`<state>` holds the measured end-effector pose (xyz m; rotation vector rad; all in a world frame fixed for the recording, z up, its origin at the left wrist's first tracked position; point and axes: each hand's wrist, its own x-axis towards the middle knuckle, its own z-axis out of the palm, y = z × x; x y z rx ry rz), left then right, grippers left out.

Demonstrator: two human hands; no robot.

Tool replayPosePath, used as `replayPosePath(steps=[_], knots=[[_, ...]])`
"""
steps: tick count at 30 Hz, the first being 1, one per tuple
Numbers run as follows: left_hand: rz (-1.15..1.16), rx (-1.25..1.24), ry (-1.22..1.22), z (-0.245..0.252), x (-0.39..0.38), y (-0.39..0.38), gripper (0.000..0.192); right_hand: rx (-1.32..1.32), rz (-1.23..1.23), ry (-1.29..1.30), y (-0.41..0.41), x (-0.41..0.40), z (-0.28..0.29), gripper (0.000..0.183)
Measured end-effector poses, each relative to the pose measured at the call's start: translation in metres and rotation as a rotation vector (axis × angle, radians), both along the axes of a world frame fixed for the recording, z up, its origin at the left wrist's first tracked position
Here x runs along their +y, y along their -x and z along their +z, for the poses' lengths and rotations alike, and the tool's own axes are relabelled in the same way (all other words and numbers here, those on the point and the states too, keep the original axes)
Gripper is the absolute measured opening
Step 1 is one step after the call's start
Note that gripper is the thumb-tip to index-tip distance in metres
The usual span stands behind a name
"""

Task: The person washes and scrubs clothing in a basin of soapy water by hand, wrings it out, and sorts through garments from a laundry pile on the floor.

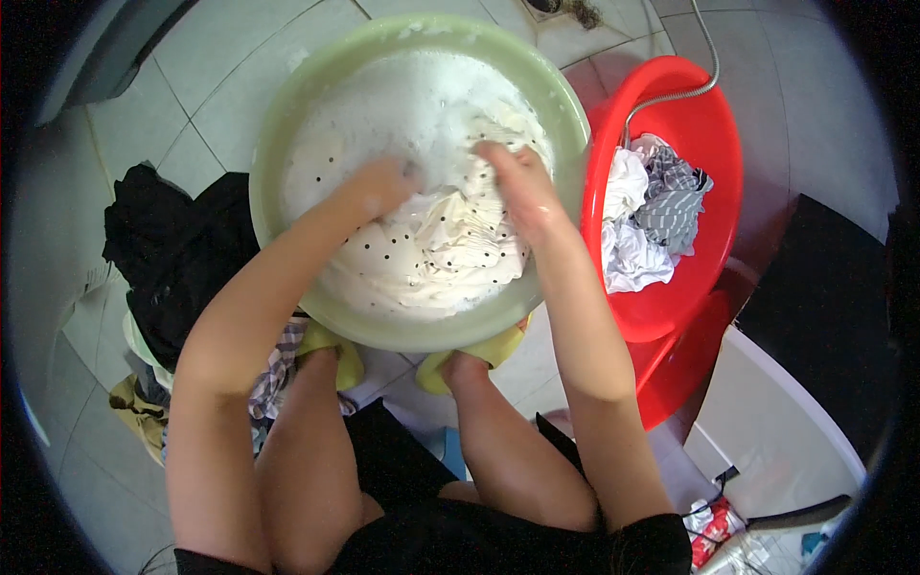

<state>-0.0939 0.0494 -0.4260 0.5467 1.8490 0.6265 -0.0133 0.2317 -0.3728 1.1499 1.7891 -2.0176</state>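
Note:
A cream garment with black polka dots (474, 230) lies wet in a pale green basin (424, 334), among white suds (402, 93). Its gathered, ruffled part is bunched toward the right side. My left hand (388, 185), blurred by motion, is curled at the left of the bunched cloth, with a bit of the fabric at its fingers. On the other side, my right hand (528, 187) has its fingers closed around the garment near the basin's right wall. The fingertips of both hands are partly hidden by blur and cloth.
A red tub (668, 316) at the right holds white and grey laundry (672, 208), with a metal shower hose (675, 95) hanging into it. Black clothing (180, 251) is piled at the left. Below the basin are my feet in yellow slippers (496, 348) on the tiled floor (215, 93).

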Motion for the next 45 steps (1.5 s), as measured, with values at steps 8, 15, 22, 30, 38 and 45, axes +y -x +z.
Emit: replayPosePath(steps=[8,15,22,30,38,45], knots=[[0.507,0.053,-0.597,0.035,-0.011,-0.005,0.021,0.114,-0.332,0.931,-0.007,0.006,0.038,0.034],[0.259,0.085,-0.356,0.028,-0.011,0.003,0.019,0.045,-0.274,0.577,-0.004,-0.004,0.044,0.037],[0.553,0.394,-0.413,0.028,0.015,-0.011,0.02,-0.09,-0.13,-0.314,0.005,-0.015,-0.03,0.039],[0.633,0.146,-0.21,0.018,0.021,-0.002,0.02,-0.032,-0.392,0.393,0.023,-0.032,-0.049,0.04],[0.249,0.592,-0.643,0.07,0.027,-0.011,0.014,0.064,-0.339,0.654,0.012,-0.073,0.013,0.044],[0.09,0.732,-0.683,0.099,0.034,-0.052,0.025,-0.05,-0.343,0.787,-0.002,-0.051,0.028,0.044]])
